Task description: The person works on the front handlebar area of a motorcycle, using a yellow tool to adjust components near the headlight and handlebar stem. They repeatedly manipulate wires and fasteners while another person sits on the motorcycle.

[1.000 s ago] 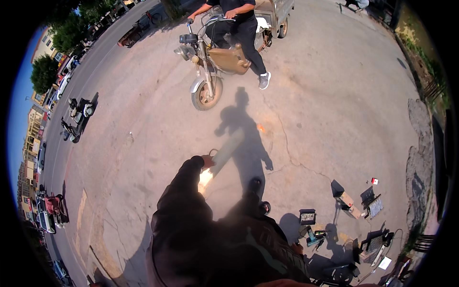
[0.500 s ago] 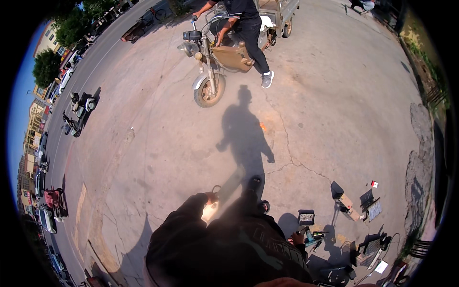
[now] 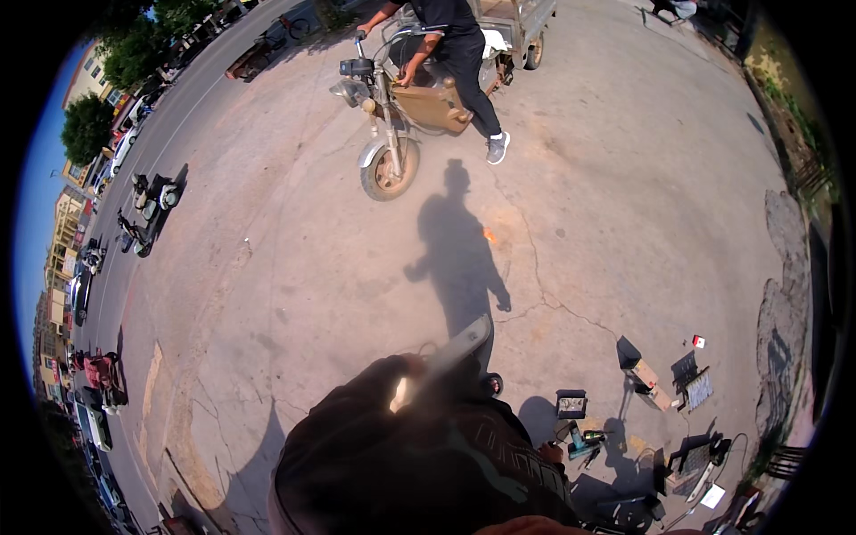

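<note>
Far in the middle, a rider sits on a three-wheeler, the road to its left, two scooters standing left and nearer; a shadow lies on the pavement between the three-wheeler and the long flat piece at near middle; near right, a power tool lies before a tray, an oblong box farther right

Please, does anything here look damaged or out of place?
Yes: a crack branches across the ground ahead, breaking its surface. A power tool lies lower right, oddly on bare ground. The long pale object in the left hand is too blurred to judge for damage.
</note>
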Demonstrator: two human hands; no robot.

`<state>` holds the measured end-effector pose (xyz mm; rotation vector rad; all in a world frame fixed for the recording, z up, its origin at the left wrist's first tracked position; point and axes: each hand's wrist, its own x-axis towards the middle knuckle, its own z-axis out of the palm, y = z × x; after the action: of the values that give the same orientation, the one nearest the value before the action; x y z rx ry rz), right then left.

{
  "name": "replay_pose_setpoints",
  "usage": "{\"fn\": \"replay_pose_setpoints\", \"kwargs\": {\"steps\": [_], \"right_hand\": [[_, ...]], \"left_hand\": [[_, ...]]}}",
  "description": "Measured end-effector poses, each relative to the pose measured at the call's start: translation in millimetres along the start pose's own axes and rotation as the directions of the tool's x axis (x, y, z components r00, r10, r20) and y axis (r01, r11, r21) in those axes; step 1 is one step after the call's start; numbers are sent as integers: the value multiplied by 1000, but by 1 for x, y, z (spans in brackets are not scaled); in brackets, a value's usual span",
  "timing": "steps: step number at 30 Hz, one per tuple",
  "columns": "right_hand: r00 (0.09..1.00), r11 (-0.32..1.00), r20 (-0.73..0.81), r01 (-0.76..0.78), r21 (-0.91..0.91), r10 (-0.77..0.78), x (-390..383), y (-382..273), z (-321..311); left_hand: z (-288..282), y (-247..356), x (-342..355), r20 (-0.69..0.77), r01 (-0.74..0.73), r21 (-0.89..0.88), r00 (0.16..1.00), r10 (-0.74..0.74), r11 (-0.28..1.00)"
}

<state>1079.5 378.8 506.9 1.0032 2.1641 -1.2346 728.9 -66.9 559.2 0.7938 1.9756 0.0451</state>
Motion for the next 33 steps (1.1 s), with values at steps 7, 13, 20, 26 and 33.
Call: {"fn": "replay_pose_setpoints", "kwargs": {"steps": [7,13,20,26,33], "right_hand": [[999,998,-12,-35,-55,35,-3,14,15],[953,854,-16,265,-448,-304,15,51,33],[992,992,27,126,-7,-126,-4,0,12],[986,947,38,-165,275,160,-8,-20,5],[988,949,23,-152,276,152,-16,-28,7]], "left_hand": [[9,-9,16,49,-185,238,983,178,953],[12,-9,21,57,-115,173,993,106,978],[19,-18,31,23,-71,47,997,70,996],[33,-22,34,96,49,10,994,-50,999],[3,6,14,37,75,-68,997,-73,995]]}}
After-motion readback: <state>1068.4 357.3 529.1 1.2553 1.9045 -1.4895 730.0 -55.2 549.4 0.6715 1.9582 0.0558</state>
